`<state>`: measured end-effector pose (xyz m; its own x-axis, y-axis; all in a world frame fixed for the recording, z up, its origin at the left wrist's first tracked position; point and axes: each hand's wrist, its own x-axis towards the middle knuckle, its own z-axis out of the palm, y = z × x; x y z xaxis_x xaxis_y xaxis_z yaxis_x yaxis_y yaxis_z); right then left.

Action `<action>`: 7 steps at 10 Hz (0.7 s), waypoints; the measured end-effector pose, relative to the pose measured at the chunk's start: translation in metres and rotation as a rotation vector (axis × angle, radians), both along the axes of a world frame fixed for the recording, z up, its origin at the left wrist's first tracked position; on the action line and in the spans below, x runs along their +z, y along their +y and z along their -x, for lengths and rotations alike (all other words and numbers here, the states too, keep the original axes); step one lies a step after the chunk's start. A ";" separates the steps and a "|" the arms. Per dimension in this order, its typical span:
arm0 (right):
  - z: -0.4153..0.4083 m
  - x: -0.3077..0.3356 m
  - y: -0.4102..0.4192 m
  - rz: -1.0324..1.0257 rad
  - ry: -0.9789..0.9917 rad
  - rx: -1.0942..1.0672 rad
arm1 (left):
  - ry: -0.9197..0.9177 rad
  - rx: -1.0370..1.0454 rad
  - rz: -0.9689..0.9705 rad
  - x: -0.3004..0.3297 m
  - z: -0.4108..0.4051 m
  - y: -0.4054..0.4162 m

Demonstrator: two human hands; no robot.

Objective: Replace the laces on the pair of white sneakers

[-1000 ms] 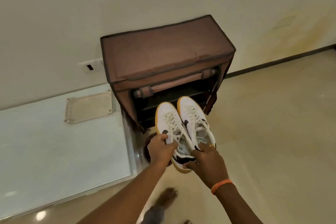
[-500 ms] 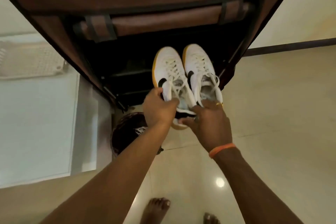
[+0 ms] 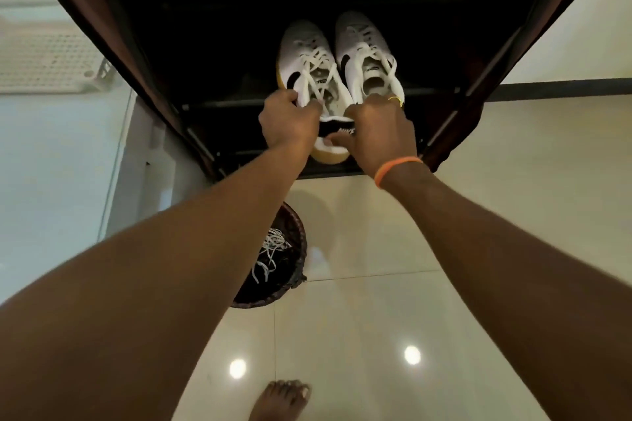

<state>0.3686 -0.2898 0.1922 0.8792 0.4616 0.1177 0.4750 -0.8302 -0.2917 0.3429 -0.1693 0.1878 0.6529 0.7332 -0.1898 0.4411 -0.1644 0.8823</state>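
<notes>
Left hand (image 3: 289,120) grips the left sneaker (image 3: 307,61) at its collar, right hand (image 3: 379,131) grips the right sneaker (image 3: 366,48) beside it, both shoes inside the shoe rack (image 3: 478,72), toes pointing away.

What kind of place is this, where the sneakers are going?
Probably a home entryway or hallway: a fabric-covered shoe rack against the wall, glossy floor tiles, and a bare foot.
</notes>
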 end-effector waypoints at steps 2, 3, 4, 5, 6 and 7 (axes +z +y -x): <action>-0.045 -0.003 0.047 -0.026 -0.057 -0.059 | -0.087 -0.034 0.029 -0.008 -0.023 0.021; -0.061 0.001 0.062 0.031 -0.031 -0.084 | -0.076 -0.076 0.006 -0.008 -0.033 0.032; -0.062 0.002 0.062 0.099 -0.020 -0.075 | -0.058 -0.070 -0.020 -0.008 -0.038 0.035; -0.058 0.004 0.062 0.152 0.001 -0.059 | -0.073 -0.090 0.002 -0.010 -0.038 0.035; -0.051 0.004 0.061 0.160 0.025 -0.077 | -0.080 -0.078 0.031 -0.006 -0.031 0.032; -0.031 0.011 0.057 0.060 0.021 -0.170 | -0.036 -0.051 0.047 0.016 -0.010 0.027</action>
